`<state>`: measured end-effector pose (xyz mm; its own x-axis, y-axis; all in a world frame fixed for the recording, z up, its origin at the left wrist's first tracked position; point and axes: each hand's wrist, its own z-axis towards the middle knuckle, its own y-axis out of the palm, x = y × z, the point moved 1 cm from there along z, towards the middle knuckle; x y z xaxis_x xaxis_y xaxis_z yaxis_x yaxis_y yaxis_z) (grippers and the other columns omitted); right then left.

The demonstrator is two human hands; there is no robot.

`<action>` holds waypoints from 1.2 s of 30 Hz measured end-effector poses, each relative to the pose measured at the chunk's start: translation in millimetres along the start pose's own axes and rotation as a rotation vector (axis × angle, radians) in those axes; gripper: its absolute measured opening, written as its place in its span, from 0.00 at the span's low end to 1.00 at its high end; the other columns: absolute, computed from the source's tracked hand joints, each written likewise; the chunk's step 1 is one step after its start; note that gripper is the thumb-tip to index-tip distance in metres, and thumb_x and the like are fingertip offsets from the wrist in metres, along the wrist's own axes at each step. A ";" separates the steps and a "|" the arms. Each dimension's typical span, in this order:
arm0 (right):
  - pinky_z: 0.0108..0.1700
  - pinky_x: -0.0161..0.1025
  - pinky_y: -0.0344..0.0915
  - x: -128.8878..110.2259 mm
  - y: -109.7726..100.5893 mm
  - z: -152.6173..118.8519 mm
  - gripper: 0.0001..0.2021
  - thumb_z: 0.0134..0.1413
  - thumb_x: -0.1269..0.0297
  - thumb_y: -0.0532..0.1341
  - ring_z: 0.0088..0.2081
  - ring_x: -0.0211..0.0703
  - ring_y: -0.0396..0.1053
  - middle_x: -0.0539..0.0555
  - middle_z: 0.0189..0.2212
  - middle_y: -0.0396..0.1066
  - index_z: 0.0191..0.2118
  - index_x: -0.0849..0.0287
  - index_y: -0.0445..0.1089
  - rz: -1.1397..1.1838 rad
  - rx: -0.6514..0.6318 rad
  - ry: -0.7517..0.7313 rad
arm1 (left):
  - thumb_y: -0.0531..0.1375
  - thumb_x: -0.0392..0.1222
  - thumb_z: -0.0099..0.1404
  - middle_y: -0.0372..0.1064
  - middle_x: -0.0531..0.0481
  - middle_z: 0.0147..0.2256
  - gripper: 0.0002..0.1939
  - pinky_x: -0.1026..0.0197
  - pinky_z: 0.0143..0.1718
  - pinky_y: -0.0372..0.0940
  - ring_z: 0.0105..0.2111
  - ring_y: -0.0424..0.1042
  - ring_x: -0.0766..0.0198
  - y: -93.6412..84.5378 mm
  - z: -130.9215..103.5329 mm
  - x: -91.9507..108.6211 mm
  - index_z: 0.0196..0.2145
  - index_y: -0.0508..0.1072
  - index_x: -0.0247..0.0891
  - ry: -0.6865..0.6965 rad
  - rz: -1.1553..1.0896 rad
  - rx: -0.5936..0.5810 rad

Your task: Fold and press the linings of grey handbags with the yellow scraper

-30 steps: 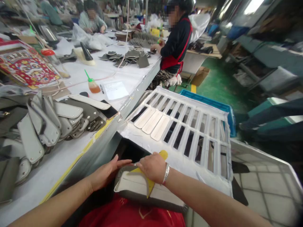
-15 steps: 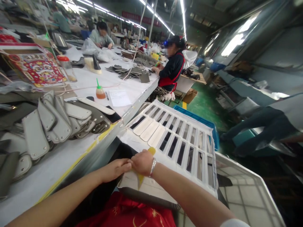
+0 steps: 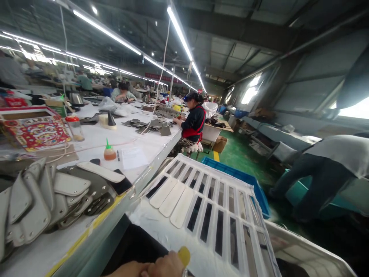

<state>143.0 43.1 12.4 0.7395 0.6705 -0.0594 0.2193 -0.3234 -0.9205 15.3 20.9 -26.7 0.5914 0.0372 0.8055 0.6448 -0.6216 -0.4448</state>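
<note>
At the bottom edge, my right hand [image 3: 168, 265] is closed around a yellow tool [image 3: 183, 256], whose rounded end sticks out above my fist. Its lower part is out of view. My left hand [image 3: 129, 268] presses against the right one, fingers together; whatever it may pinch is hidden. Both hands are at the near side of a white slotted crate [image 3: 198, 200] standing on its side. Three pale strips with rounded ends [image 3: 172, 202] lie side by side on its slats.
Grey strap pieces [image 3: 34, 200] are heaped on the white table [image 3: 95, 246] to the left. A glue bottle [image 3: 109, 151] and paper [image 3: 134, 157] lie beyond. A co-worker in a red apron [image 3: 192, 119] works along the table. A blue crate [image 3: 245, 175] and a bending person [image 3: 325, 165] are right.
My view has tilted up, so both hands now sit at the bottom edge, mostly cut off. The right hand still grips the yellow tool. The three strips still lie on the crate.
</note>
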 end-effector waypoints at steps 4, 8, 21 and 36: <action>0.31 0.47 0.67 -2.5 -9.0 -22.6 0.19 0.59 0.53 0.47 0.30 0.51 0.73 0.57 0.28 0.74 0.34 0.56 0.72 -0.014 0.119 -0.098 | 0.69 0.53 0.39 0.74 0.52 0.39 0.30 0.59 0.39 0.63 0.41 0.70 0.51 -2.8 -18.4 12.4 0.42 0.73 0.44 0.032 -0.227 0.045; 0.30 0.44 0.66 -4.1 -18.6 -35.6 0.16 0.61 0.57 0.47 0.31 0.50 0.72 0.56 0.27 0.73 0.36 0.58 0.70 -0.090 0.136 -0.104 | 0.51 0.65 0.57 0.67 0.43 0.50 0.34 0.56 0.50 0.58 0.49 0.65 0.54 -0.7 -44.7 -6.1 0.52 0.66 0.37 -0.008 -0.670 0.061; 0.35 0.50 0.64 -40.6 -50.2 -41.2 0.12 0.61 0.61 0.50 0.33 0.50 0.71 0.55 0.30 0.72 0.38 0.58 0.68 -0.285 0.084 -0.091 | 0.58 0.47 0.57 0.69 0.44 0.48 0.24 0.57 0.48 0.57 0.48 0.66 0.54 20.1 -89.8 -28.6 0.50 0.68 0.36 -0.023 -1.138 0.279; 0.35 0.42 0.63 -10.6 -49.9 -68.7 0.24 0.63 0.54 0.40 0.35 0.47 0.70 0.59 0.31 0.72 0.35 0.62 0.68 0.141 0.002 0.242 | 0.54 0.61 0.59 0.67 0.43 0.45 0.34 0.60 0.25 0.63 0.26 0.71 0.61 -10.0 -108.1 -28.4 0.59 0.55 0.45 -0.173 -0.861 0.046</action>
<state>168.0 6.3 85.6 0.8932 0.4398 -0.0932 0.1024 -0.4009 -0.9104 -60.3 -58.5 -2.8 -0.0462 0.5988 0.7995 0.9175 -0.2911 0.2711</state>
